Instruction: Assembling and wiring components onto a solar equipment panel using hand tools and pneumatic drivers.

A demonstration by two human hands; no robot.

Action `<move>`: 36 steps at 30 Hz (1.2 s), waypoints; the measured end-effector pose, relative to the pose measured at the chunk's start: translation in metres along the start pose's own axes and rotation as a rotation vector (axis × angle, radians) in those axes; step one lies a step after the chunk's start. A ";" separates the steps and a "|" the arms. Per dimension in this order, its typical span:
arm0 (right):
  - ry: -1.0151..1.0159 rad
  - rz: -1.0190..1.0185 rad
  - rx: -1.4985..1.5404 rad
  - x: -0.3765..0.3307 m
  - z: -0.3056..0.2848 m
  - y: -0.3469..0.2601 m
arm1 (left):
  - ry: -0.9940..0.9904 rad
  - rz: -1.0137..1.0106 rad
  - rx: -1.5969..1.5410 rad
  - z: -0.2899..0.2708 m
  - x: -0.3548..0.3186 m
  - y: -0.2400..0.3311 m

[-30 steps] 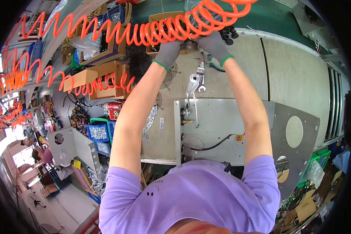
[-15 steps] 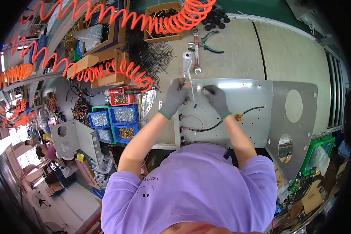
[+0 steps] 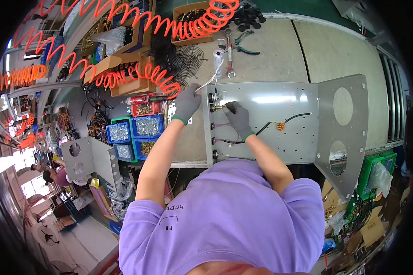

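Note:
A grey metal panel [image 3: 289, 103] lies before me, with several round black fittings [image 3: 214, 154] along its left side wall. My right hand [image 3: 238, 120], in a grey glove, pinches a small brass-coloured fitting [image 3: 219, 107] just inside that wall. Outside the wall, my gloved left hand [image 3: 187, 104] is closed at the end of a thin white strand [image 3: 211, 81]. The strand runs back towards a white cylinder [image 3: 218, 62] beyond the panel. Fingers hide most of its end. A black cable [image 3: 263, 128] with an orange-wound ring [image 3: 280, 126] lies across the panel.
A combination wrench [image 3: 230, 57] and green-handled pliers [image 3: 248, 50] lie beyond the panel. Blue bins [image 3: 147, 127] of small hardware and a red power tool [image 3: 137, 99] are at left. Coiled orange hoses [image 3: 137, 73] hang overhead. An upright plate [image 3: 343, 137] with round cutouts stands at right.
My left hand has moved left, past the panel's side wall, and the white strand has swung with it. My right hand has shifted left and now pinches the brass fitting.

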State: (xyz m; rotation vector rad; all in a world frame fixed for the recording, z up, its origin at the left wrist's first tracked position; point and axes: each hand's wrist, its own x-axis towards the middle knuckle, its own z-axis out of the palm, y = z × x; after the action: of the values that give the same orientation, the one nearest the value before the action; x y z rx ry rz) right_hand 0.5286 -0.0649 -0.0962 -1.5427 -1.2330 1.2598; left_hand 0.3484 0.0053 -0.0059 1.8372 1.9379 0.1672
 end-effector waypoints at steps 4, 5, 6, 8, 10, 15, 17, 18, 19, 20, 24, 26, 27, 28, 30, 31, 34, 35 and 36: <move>-0.018 0.099 0.094 -0.008 0.010 -0.006 | 0.077 -0.177 -0.073 0.015 -0.003 0.008; -0.030 0.120 0.122 -0.009 0.011 -0.006 | 0.078 -0.176 -0.076 0.023 -0.003 0.008; -0.030 0.117 0.119 -0.010 0.011 -0.006 | 0.120 -0.216 -0.084 0.028 -0.002 0.010; -0.053 0.087 0.096 -0.011 0.012 -0.006 | 0.142 -0.299 -0.133 0.038 -0.001 0.013; -0.120 0.125 0.185 -0.006 0.006 -0.007 | 0.193 -0.291 -0.115 0.056 0.001 0.008; -0.277 0.218 0.311 0.010 -0.004 -0.011 | 0.263 -0.266 -0.059 0.067 0.002 0.007; -0.357 0.181 0.353 0.012 -0.003 -0.007 | 0.420 -0.154 -0.051 0.073 0.004 0.004; -0.361 0.182 0.352 0.013 -0.003 -0.008 | 0.421 -0.158 -0.051 0.075 0.004 0.003; -0.370 0.203 0.345 0.015 -0.003 -0.008 | 0.427 -0.153 -0.050 0.076 0.004 0.001; -0.379 0.225 0.338 0.016 -0.003 -0.009 | 0.433 -0.148 -0.049 0.077 0.004 0.000; -0.435 0.161 0.140 0.021 -0.006 -0.011 | 0.394 -0.203 -0.033 0.077 0.004 0.000; -0.390 -0.012 -0.126 0.024 -0.002 -0.005 | 0.440 -0.155 -0.044 0.079 0.004 0.000; -0.392 -0.012 -0.127 0.027 -0.001 -0.005 | 0.440 -0.158 -0.044 0.078 0.004 0.000; -0.426 0.056 -0.199 0.031 0.002 -0.005 | 0.434 -0.171 -0.043 0.078 0.004 0.000; -0.461 0.124 -0.270 0.030 0.007 0.001 | 0.427 -0.185 -0.039 0.076 0.003 0.002; -0.209 -0.028 -0.266 0.027 0.012 0.008 | 0.408 -0.202 -0.032 0.074 0.003 0.004; -0.019 -0.003 -0.061 0.019 0.011 0.014 | 0.302 -0.248 -0.018 0.065 0.002 0.010; -0.076 0.172 0.136 0.018 0.008 0.014 | 0.214 -0.275 -0.011 0.064 0.002 0.010; -0.078 0.172 0.135 0.016 0.004 0.011 | 0.214 -0.276 -0.011 0.063 0.001 0.010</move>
State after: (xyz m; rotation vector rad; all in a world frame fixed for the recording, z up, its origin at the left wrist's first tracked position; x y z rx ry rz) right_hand 0.5271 -0.0513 -0.1113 -1.5393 -1.0568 1.4954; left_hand 0.3829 -0.0065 -0.0583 1.5769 2.3086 0.2944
